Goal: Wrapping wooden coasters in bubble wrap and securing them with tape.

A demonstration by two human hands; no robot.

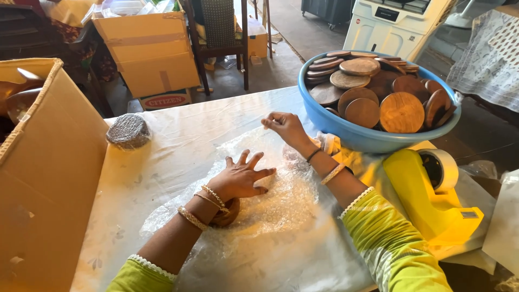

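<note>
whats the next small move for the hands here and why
Probably fold the bubble wrap over the round wooden piece. The left hand presses flat on the wrap beside that piece, the right hand pinches the sheet's far edge, and the piece looks only partly covered.

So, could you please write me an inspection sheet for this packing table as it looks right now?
Surface: table under a pale cloth.
Job's things: bubble wrap spread flat; brown wooden disc beneath the left wrist.
Clutter: wrapped round bundle; blue tub of wooden discs; yellow tape dispenser.
Grippers: left hand flat on the wrap; right hand pinching its far edge.
Cables: nothing seen.
Surroundings: open cardboard box at left; chair and cartons behind.
</note>
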